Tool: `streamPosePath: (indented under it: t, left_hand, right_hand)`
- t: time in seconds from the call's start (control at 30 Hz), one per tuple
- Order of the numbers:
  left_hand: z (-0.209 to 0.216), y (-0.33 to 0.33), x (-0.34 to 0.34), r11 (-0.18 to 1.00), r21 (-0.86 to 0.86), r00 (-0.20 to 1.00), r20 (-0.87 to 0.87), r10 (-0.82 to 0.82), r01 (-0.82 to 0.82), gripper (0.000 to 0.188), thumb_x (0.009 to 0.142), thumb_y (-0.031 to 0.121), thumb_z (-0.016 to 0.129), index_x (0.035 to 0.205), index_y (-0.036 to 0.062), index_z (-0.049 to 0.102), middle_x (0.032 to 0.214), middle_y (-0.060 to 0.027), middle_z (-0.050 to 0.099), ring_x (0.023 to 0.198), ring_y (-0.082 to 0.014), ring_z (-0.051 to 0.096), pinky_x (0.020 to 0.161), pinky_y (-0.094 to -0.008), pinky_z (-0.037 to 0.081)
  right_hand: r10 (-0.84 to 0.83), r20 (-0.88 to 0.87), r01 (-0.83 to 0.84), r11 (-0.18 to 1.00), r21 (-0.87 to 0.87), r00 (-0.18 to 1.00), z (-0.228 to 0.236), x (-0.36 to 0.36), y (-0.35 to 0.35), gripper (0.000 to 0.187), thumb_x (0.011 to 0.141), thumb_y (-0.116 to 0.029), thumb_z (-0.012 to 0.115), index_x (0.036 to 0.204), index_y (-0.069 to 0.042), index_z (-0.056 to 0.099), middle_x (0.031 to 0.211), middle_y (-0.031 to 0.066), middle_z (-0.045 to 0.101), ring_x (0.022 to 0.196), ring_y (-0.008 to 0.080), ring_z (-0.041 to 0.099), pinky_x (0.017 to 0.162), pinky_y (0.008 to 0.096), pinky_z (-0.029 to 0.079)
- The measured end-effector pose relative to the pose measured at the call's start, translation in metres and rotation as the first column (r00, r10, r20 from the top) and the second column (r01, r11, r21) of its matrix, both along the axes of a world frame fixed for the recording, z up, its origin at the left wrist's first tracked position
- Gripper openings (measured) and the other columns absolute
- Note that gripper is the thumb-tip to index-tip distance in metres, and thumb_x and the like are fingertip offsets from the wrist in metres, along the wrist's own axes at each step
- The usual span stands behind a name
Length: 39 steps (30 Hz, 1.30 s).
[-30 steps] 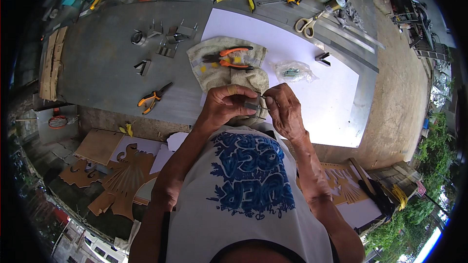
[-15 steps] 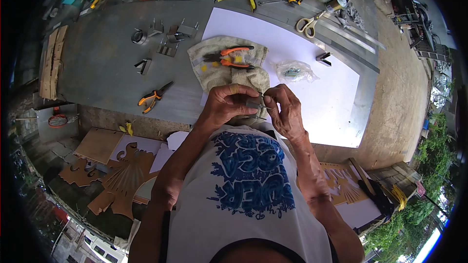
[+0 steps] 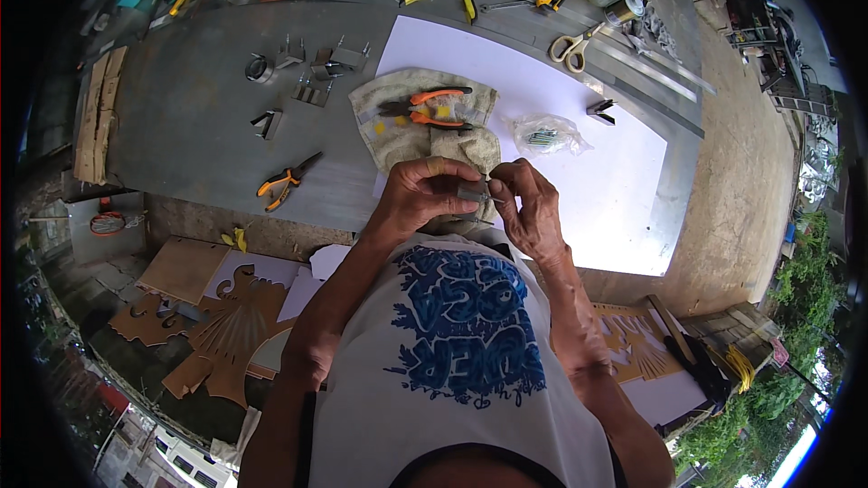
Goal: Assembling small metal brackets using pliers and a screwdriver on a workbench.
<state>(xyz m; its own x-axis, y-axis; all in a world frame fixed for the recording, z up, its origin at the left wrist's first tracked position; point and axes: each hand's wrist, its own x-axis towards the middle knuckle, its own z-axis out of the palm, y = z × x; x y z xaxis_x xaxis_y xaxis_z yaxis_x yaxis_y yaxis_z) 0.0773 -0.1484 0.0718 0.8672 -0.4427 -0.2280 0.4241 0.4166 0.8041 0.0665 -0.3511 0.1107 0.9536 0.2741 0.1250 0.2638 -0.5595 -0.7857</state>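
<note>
Close to my body, my left hand (image 3: 423, 194) pinches a small grey metal bracket (image 3: 471, 191) between thumb and fingers. My right hand (image 3: 529, 206) meets it from the right, thumb and forefinger closed at the bracket's edge on something too small to make out. Beyond them lies a beige cloth (image 3: 384, 143), and across it rest orange-handled pliers (image 3: 425, 108). A clear plastic bag (image 3: 547, 135) with several small metal fasteners sits on the white sheet (image 3: 624, 190), right of the cloth.
On the grey metal tabletop (image 3: 181, 126) stand several small metal brackets (image 3: 312, 90). Another pair of orange-handled pliers (image 3: 287, 183) lies at the left. A small bracket (image 3: 601, 110) and cream-handled scissors (image 3: 574, 47) lie at the right; yellow-handled pliers (image 3: 467, 2) lie along the back.
My right hand has shifted very slightly at the bracket's edge. Otherwise both hands keep nearly the same position.
</note>
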Motion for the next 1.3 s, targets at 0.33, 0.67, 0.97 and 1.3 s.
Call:
streamPosePath:
  t: [0.33,0.67,0.97,1.3]
  left_hand:
    - [0.003,0.002,0.000,0.999,0.034,1.000,0.029,-0.006,0.005,0.037,0.074,-0.009,0.079,0.108,0.0003,0.070,0.109,-0.0073,0.069,0.102,-0.0138,0.065,0.091,-0.0281,0.055]
    - [0.001,0.000,-0.001,1.000,0.005,1.000,0.007,-0.019,0.019,0.037,0.074,-0.009,0.079,0.109,-0.0001,0.070,0.110,-0.0070,0.069,0.102,-0.0133,0.065,0.092,-0.0278,0.055]
    - [0.004,-0.001,0.002,0.996,0.083,0.999,-0.039,-0.031,0.034,0.034,0.076,-0.005,0.080,0.108,0.0013,0.071,0.109,-0.0055,0.069,0.100,-0.0123,0.064,0.091,-0.0265,0.054]
    - [0.005,-0.003,0.001,0.996,0.092,1.000,-0.017,-0.014,0.016,0.032,0.076,-0.003,0.080,0.107,0.0012,0.072,0.107,-0.0058,0.070,0.099,-0.0114,0.064,0.089,-0.0250,0.053]
  right_hand:
    - [0.027,0.048,-0.030,0.998,0.053,0.998,-0.005,-0.002,-0.003,0.012,0.091,-0.007,0.063,0.099,-0.001,0.057,0.082,0.0145,0.061,0.073,0.0330,0.061,0.067,0.0413,0.049]
    - [0.018,-0.032,-0.017,1.000,0.022,0.999,-0.006,-0.003,-0.005,0.009,0.090,-0.003,0.062,0.097,-0.001,0.057,0.083,0.0145,0.060,0.072,0.0324,0.061,0.066,0.0411,0.049]
    - [-0.059,-0.054,0.065,0.990,0.122,0.997,-0.005,-0.005,0.000,0.015,0.089,0.000,0.062,0.102,0.000,0.054,0.088,0.0151,0.061,0.073,0.0311,0.063,0.064,0.0391,0.049]
    - [-0.080,-0.066,0.086,0.993,0.083,0.995,0.000,-0.005,0.003,0.009,0.092,-0.002,0.060,0.100,0.001,0.057,0.084,0.0144,0.061,0.067,0.0293,0.062,0.060,0.0377,0.049]
